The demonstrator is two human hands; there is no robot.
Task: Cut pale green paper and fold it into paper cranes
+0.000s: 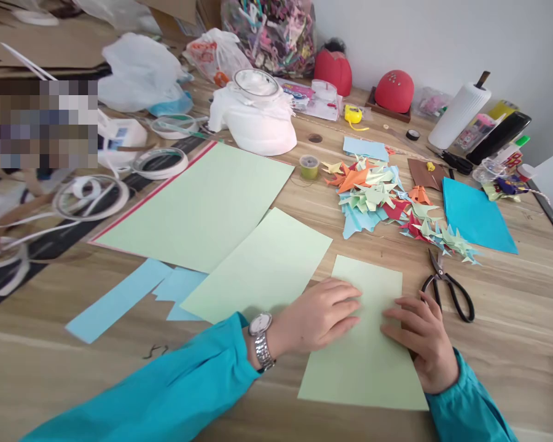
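A pale green sheet of paper [364,374] lies on the table in front of me. My left hand [320,313], with a silver watch [260,337] on its wrist, rests on the sheet's left part, its fingers stretched out and flat. On the right edge of the same sheet lies my right hand [419,334], fingers extended over the paper and its thumb hidden. Black-handled scissors [442,285] lie just beyond the right hand. To the left are another green sheet [267,264] and a larger stack of green paper [198,209] with a red edge.
Blue paper strips [120,301] lie at the left. A heap of folded paper pieces [368,190] spreads behind the scissors, beside a turquoise sheet [479,215]. Farther back are a thread spool [309,167], a yellow tape measure [352,115], a white bundle [258,123] and white tape coils [161,163].
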